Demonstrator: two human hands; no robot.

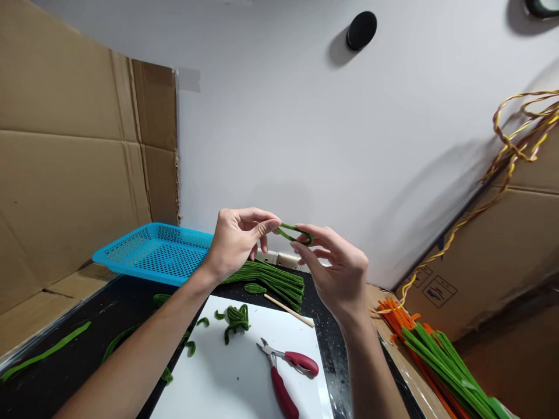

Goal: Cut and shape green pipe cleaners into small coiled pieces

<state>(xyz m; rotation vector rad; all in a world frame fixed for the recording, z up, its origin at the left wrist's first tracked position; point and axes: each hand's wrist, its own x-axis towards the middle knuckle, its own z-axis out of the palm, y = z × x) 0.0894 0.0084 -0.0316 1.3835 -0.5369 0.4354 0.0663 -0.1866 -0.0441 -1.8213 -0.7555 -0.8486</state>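
Observation:
A dark green pipe cleaner (289, 228), bent into a narrow loop, is held up above the table in front of the pale wall. My left hand (238, 238) pinches its ends together between thumb and forefinger. At the rounded end, my right hand (334, 262) has thumb and fingertips closed around the bend. Below lie a white board (218, 378), a small heap of curled green pipe cleaner pieces (236, 319), red-handled cutting pliers (283, 372) and a thin wooden stick (288, 309). Behind them rests a bundle of dark green pipe cleaners (275, 279) beside a small leaf-shaped green piece (255, 288).
A blue perforated basket (152, 273) stands at the back left, near a cardboard wall (74, 145). Orange stems (395, 317) and bright green pipe cleaners (454, 366) lie at the right. Twisted yellow-brown wire (509, 157) hangs there. A green strip (48, 352) lies on the black table.

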